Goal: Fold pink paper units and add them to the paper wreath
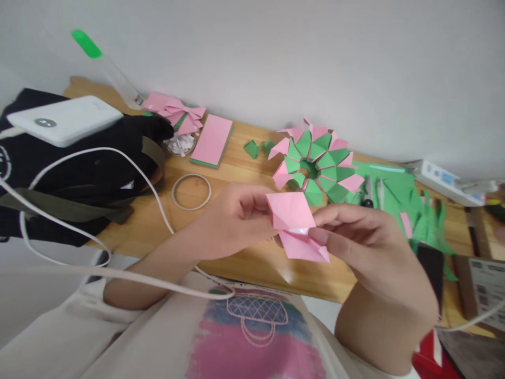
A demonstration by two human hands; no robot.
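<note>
A folded pink paper piece (294,213), with two pointed flaps and a pale strip between them, is held up over the table's front. My left hand (244,216) pinches its left edge. On its right side, my right hand (351,237) grips the paper between thumb and fingers. Just behind the hands stands a ring of green and pink folded paper units (331,160). Small green folded pieces (251,149) lie to its left. Farther left is a stack of pink and green paper (213,138). A roll of tape (191,191) lies flat near my left hand.
At the left, a white power bank (65,118) rests on a black bag (79,173), its white cable crossing in front of my left arm. Green paper scraps (398,195), a dark phone (430,268) and a cardboard box (481,289) are at the right. A wall stands behind.
</note>
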